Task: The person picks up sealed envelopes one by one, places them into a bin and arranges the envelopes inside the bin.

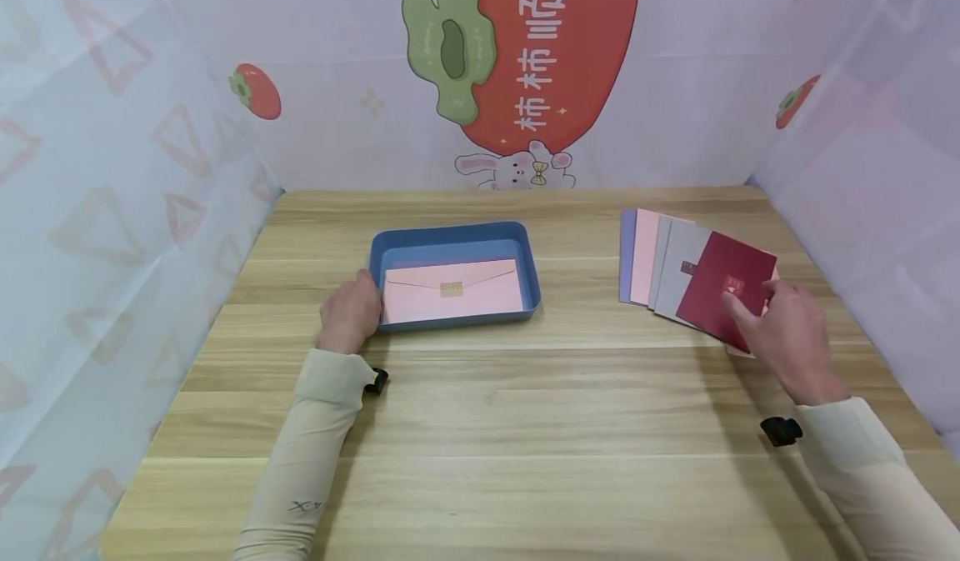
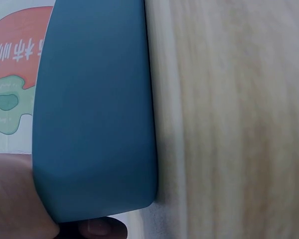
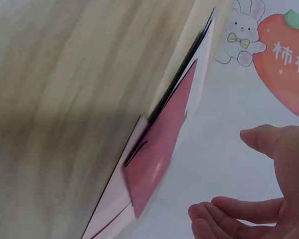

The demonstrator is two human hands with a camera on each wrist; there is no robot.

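Pale sleeves (image 1: 862, 461), left hand (image 1: 350, 313) gripping tray (image 1: 450, 238), right hand (image 1: 791, 332) spread (thumb apart) by maroon envelope (image 1: 716, 290)

This is a small booth-like workspace: a wood-grain tabletop (image 1: 487, 428) enclosed at the back and both sides by pale, creased coverings. The back covering (image 1: 322, 144) carries a big red cartoon fruit (image 1: 570, 69), Chinese characters and a white rabbit (image 1: 516, 167); the left covering (image 1: 67, 236) shows faded triangles. The kind of building cannot be told.
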